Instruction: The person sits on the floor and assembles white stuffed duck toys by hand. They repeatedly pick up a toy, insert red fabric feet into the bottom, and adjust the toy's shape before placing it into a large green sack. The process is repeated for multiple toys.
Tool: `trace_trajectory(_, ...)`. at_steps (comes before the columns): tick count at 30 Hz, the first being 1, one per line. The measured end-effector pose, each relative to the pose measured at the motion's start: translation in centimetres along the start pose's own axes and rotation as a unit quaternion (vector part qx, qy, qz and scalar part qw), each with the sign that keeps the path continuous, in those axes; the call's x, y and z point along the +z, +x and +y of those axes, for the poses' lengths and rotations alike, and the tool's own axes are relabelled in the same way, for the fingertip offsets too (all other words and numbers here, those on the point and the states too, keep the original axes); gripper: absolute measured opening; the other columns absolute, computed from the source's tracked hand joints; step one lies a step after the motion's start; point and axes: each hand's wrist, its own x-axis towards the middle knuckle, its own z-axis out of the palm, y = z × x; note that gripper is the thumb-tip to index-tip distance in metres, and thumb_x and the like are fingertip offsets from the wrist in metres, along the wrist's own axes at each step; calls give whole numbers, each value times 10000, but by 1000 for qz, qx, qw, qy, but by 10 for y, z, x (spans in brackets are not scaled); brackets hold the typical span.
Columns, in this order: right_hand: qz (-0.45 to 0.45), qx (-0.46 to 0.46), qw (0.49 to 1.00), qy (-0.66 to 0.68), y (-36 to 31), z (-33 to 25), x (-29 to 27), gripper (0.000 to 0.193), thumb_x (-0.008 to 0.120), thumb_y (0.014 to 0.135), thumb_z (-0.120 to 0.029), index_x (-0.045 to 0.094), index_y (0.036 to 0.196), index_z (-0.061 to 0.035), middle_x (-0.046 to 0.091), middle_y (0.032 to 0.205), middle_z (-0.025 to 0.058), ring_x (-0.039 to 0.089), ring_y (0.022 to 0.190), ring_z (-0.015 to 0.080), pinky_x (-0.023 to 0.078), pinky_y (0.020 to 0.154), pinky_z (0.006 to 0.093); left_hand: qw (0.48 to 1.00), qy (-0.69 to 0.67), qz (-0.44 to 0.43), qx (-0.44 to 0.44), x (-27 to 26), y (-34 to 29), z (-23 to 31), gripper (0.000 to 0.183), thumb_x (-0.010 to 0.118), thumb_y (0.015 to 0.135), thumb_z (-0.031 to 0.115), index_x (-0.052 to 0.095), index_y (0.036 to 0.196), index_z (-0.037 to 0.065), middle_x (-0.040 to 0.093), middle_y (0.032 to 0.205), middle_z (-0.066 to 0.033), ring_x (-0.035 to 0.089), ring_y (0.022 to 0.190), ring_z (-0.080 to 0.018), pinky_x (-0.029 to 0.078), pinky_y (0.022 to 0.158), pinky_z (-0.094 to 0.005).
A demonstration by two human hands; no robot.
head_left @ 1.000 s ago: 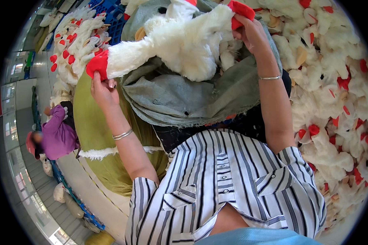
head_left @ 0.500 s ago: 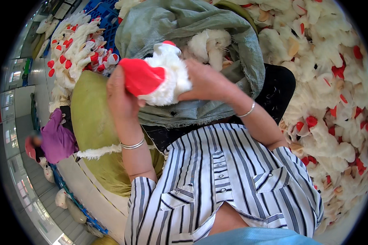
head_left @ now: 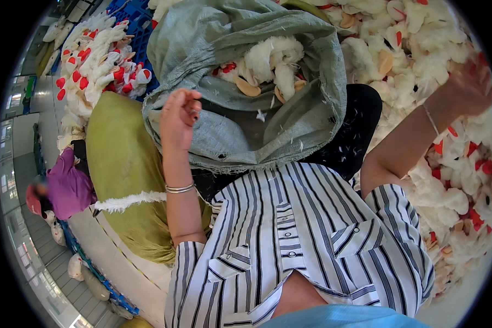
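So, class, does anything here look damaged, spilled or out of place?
Yes. The grey-green sack looks worn: its near rim is frayed, with loose threads. White scraps dot its inside and the black cloth beside it, looking more like stray fluff than anything placed there.

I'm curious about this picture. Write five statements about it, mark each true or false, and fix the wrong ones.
1. White plush pieces lie inside the open grey-green sack. True.
2. The left hand and the right hand are apart. True.
3. The right hand is inside that sack. False: it is over by the plush pile on the right.
4. The left hand grips a plush piece. False: it holds none.
5. A co-worker in purple is on the person's left. True.
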Motion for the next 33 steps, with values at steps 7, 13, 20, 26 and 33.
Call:
trace_trajectory(7,-456,399,699,-379,-265,213,44,671,751,766,-359,547,1243,66,561,1291,242,578,1166,341,461,975,369,991,-6,-101,-89,47,-4,-42,144,509,996,206,601,1017,96,688,958,-49,611,749,-76,448,627,-202)
trace_trajectory(13,-322,402,768,-381,-340,258,15,407,624,849,-219,605,1152,52,658,1080,209,629,1042,307,494,902,364,988,20,-92,-118,38,-13,-52,168,521,979,197,565,1097,85,666,1033,-60,603,838,-101,465,685,-234)
trace_trajectory(20,-445,498,742,-53,-268,86,115,222,574,908,-113,649,1060,29,663,939,10,602,827,69,498,737,254,976,163,-143,10,50,-31,-59,769,750,831,214,323,1440,23,443,1384,-115,426,1274,-194,380,1052,-346)
trace_trajectory(26,-188,626,752,81,-257,53,133,210,611,905,-140,658,1029,23,687,941,60,655,828,108,526,714,249,962,235,-140,12,87,-54,-36,593,719,858,187,450,1351,-3,619,1159,-71,593,1020,-118,496,877,-281)
trace_trajectory(33,-102,663,729,136,-287,77,128,336,578,958,-329,644,1049,-13,680,978,63,658,854,137,535,734,283,972,175,-146,53,93,-66,-36,576,692,872,172,430,1339,-39,600,1186,-79,576,1035,-134,484,896,-295)
